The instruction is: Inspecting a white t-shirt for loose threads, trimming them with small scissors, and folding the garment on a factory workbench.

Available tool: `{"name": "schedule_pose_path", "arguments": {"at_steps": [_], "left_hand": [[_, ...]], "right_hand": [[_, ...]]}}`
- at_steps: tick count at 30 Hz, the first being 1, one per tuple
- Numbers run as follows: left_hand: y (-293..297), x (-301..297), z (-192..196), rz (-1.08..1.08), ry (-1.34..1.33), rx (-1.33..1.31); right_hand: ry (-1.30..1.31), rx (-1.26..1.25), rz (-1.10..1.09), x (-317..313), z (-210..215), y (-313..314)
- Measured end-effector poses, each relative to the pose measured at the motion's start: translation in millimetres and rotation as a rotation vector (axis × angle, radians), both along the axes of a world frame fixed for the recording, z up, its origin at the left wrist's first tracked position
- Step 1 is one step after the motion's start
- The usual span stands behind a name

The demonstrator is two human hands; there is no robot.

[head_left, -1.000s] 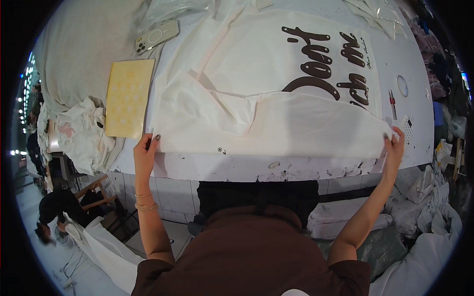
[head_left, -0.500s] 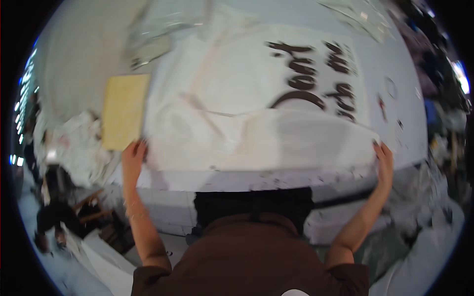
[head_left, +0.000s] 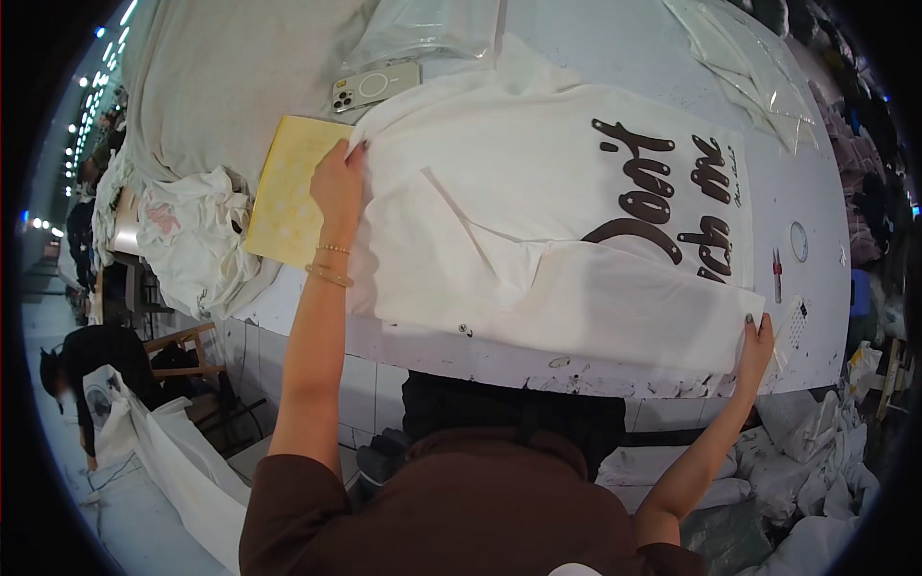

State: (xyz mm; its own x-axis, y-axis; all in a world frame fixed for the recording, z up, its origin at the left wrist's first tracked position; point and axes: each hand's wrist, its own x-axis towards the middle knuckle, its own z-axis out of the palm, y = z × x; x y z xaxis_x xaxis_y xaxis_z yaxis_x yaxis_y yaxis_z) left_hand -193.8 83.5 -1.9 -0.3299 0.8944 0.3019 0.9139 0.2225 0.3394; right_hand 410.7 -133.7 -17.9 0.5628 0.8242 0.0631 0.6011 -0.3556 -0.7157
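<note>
A white T-shirt (head_left: pixel 499 125) with large dark brown lettering lies flat, its near side folded over part of the print. My left hand (head_left: pixel 338 192), with bracelets at the wrist, pinches the shirt's left edge, beside a yellow patterned sheet or booklet (head_left: pixel 298 192). At the near right corner of the folded part, my right hand (head_left: pixel 757 346) grips the fabric between thumb and fingers. The fold has a loose crease running diagonally near its left end.
On the white table (head_left: pixel 816 288) are a phone (head_left: pixel 379 86), clear plastic bags (head_left: pixel 427 34), thread snips (head_left: pixel 777 276) and a small ring-shaped item (head_left: pixel 798 242). Crumpled white garments (head_left: pixel 197 235) sit at left. A person in black (head_left: pixel 110 365) bends down at far left.
My left hand has moved away from me along the shirt's left edge, up near the phone. My right hand stays at the near right corner. The view has shifted and become sharper.
</note>
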Motion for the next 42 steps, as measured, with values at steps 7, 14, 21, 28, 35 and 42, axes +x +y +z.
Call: {"name": "schedule_pose_path", "arguments": {"at_steps": [7, 14, 21, 28, 35, 42], "left_hand": [[-50, -50, 22, -0.067, -0.317, 0.340], [-170, -70, 36, -0.076, -0.777, -0.296], [-215, -38, 0, -0.076, -0.636, -0.244], [-231, -31, -15, -0.080, -0.394, -0.097], [-239, -30, -26, -0.031, -0.218, -0.087], [-233, -26, -12, -0.054, -0.204, -0.069]], "right_hand": [[-0.044, 0.005, -0.022, 42, -33, 1], [0.148, -0.159, 0.052, 41, -12, 10], [-0.059, 0.032, -0.075, 76, -29, -10], [-0.005, -0.183, 0.004, 6, 15, -15], [0.099, 0.231, -0.076, -1, 6, -17], [0.368, 0.213, -0.109, -9, 22, -23]]}}
